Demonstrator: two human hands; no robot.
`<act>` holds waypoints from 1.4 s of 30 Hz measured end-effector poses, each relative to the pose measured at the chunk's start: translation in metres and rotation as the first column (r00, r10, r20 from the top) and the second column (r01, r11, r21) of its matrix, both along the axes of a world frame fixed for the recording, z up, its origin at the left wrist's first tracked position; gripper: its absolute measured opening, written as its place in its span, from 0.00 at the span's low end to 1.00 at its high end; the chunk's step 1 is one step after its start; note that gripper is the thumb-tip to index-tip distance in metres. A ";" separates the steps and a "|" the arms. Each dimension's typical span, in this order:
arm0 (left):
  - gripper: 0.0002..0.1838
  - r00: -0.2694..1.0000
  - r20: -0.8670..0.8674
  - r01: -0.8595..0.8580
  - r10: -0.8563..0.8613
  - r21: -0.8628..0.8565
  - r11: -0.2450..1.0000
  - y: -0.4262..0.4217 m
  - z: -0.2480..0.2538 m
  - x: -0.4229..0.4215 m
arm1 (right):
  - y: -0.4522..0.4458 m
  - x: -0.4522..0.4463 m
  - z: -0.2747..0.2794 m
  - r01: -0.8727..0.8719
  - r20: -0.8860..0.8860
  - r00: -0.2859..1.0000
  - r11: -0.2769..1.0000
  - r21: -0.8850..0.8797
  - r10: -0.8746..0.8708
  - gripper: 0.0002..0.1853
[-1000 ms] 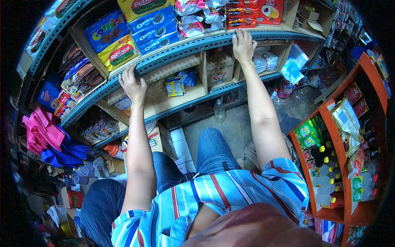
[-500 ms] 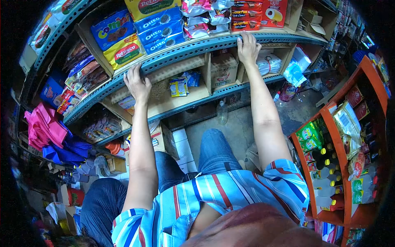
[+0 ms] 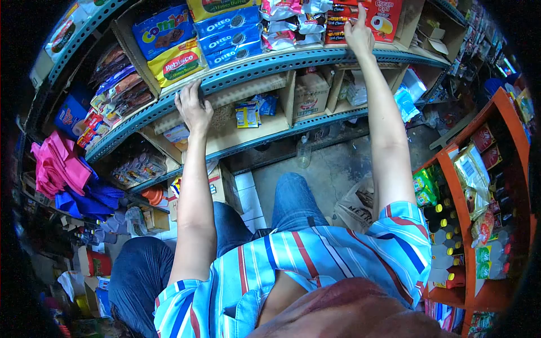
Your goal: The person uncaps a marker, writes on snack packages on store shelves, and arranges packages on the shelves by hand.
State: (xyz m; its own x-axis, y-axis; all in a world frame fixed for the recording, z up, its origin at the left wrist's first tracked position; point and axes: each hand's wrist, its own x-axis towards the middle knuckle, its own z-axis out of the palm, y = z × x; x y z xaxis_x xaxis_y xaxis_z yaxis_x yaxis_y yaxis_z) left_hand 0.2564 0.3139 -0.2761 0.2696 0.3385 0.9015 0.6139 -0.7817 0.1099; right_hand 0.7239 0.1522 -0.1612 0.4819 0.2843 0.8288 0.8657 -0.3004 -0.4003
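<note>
My left hand rests at the blue perforated shelf edge, fingers bent over it and slightly apart, with nothing held. Just above it are a yellow Rebisco cracker pack and blue Oreo packs. My right hand reaches over the shelf edge with its index finger stretched upward. That fingertip is at the red and dark wafer packs, beside a red Cream Roll box; whether it touches them I cannot tell. No item is in this hand.
Below, a shelf holds yellow sachets and a cardboard box. A clear bottle stands on the floor near my knees. At right is an orange rack of bottles; pink cloth hangs left. Another person's knee is lower left.
My right hand has lifted off the shelf edge and moved up and right to the red packs, its index finger now extended. My left hand stays at the edge. The view has shifted slightly.
</note>
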 end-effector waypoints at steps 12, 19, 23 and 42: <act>0.37 1.000 -0.005 0.021 -0.021 -0.013 1.000 -0.002 0.001 -0.003 | 0.030 -0.032 0.084 0.082 -0.032 0.996 0.986 -0.146 -0.088 0.43; 0.36 1.000 0.014 0.018 -0.018 0.004 1.000 -0.002 0.000 0.000 | 0.014 -0.069 0.078 0.095 -0.107 0.988 0.985 -0.145 -0.111 0.43; 0.33 1.000 0.005 -0.002 0.002 -0.024 1.000 -0.005 0.006 -0.001 | 0.018 -0.039 0.027 -0.022 -0.050 0.999 0.972 -0.233 0.011 0.41; 0.46 0.642 -0.748 -0.357 -0.169 -0.486 0.798 0.017 -0.208 -0.156 | -0.138 -0.182 -0.267 -0.572 -0.510 0.791 0.703 -0.422 0.338 0.22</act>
